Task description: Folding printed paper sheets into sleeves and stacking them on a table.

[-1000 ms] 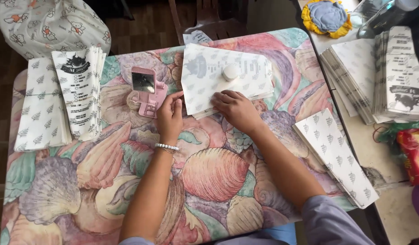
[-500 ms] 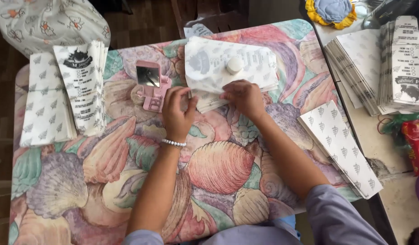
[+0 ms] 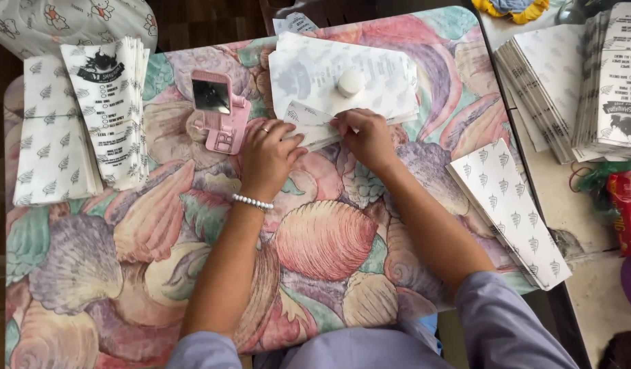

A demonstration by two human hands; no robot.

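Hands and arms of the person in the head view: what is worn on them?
The left hand has a thin ring on one finger and a bracelet of small white beads at the wrist. The right hand shows no jewellery. Both forearms are bare; lavender-grey sleeves are pushed up near the elbows.

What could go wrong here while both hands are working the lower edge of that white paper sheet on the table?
The small white round object sits loose on the paper sheet; tugging the sheet could roll it off. The left hand works right beside the pink flip device, propped open, so a stray wrist move might knock it. The right hand pinches the edge of the paper, which may crease it.
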